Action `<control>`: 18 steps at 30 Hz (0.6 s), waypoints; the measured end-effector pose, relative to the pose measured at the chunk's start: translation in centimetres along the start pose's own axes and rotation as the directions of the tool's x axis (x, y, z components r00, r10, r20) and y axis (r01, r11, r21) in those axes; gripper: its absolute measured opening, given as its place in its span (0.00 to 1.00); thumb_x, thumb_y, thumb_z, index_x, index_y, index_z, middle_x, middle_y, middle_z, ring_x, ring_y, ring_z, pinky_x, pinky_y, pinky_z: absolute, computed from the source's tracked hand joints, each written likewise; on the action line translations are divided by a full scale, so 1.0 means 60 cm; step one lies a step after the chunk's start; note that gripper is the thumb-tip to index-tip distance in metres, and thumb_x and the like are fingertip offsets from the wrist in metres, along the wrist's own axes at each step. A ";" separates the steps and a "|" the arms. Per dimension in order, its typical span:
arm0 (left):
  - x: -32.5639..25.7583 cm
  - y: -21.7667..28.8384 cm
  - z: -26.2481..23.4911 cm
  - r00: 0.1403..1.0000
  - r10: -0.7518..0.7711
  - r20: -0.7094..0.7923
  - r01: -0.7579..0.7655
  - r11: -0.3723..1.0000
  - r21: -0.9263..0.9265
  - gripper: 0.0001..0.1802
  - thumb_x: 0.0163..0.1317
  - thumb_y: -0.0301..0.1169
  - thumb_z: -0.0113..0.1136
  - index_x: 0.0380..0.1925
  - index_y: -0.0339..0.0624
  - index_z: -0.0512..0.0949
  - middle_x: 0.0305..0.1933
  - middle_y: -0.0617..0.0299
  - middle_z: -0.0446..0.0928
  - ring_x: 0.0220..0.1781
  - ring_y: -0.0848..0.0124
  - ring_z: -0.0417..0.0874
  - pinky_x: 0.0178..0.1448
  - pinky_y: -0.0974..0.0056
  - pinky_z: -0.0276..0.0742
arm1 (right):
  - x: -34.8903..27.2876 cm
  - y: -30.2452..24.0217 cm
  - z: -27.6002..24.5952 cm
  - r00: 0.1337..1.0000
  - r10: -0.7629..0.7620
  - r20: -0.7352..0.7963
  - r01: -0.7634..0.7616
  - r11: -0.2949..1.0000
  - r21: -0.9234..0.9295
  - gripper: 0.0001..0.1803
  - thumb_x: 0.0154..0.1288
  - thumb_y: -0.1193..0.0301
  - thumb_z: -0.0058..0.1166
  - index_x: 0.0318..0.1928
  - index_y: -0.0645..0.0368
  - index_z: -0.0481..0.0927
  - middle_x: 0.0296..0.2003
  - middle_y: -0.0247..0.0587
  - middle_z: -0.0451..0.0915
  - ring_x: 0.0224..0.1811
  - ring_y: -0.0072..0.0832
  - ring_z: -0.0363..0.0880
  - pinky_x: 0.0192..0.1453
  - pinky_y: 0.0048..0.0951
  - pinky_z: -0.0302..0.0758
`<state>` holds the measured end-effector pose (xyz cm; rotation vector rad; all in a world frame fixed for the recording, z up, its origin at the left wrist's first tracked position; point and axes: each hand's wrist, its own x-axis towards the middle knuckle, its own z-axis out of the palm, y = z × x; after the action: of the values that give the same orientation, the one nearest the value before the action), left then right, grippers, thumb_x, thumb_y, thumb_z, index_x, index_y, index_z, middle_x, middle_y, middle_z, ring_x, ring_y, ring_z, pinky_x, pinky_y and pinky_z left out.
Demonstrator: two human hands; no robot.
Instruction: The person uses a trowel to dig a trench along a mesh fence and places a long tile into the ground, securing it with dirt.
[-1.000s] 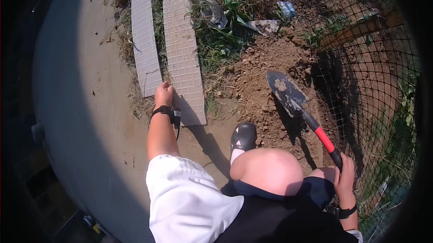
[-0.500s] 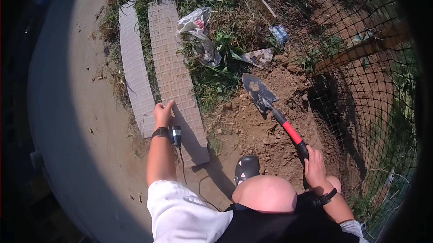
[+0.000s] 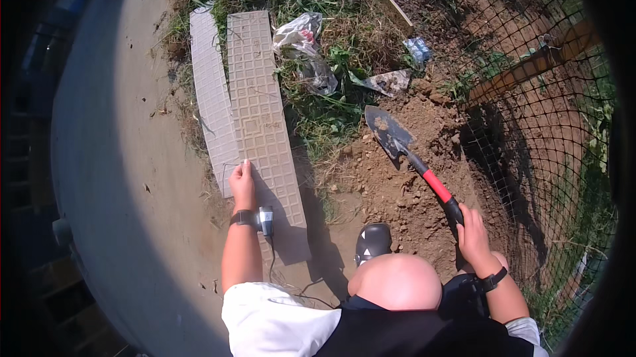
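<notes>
The left hand [image 3: 243, 188] is clamping fingers on the forward-pointing wide board [image 3: 255, 105] along its edge farther from the shovel [image 3: 437, 186], which the right hand [image 3: 475, 241] is gripping.

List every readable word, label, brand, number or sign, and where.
None readable.
Bag: red print, too blurred.
Blue pack: pale marks, too small.
Wrist device: pale patch, too small to tell if it's text.
Shovel: no text visible.
Tan panel: square pattern, no legible text.
</notes>
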<state>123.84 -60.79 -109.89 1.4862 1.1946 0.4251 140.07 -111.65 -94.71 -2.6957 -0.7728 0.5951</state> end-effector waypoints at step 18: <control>-0.045 -0.030 -0.020 0.995 -0.003 -0.096 -0.018 0.976 -0.218 0.14 0.61 0.37 0.52 0.21 0.41 0.74 0.20 0.78 0.64 0.23 0.85 0.55 0.26 0.74 0.53 | 0.016 0.002 -0.006 0.996 -0.083 0.032 0.085 0.995 -0.048 0.31 0.53 0.74 0.51 0.58 0.61 0.57 0.47 0.54 0.66 0.48 0.51 0.67 0.50 0.39 0.66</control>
<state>120.99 -62.68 -110.19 1.2929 1.1775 0.6194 141.05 -111.25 -94.71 -2.6885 -0.9155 0.6049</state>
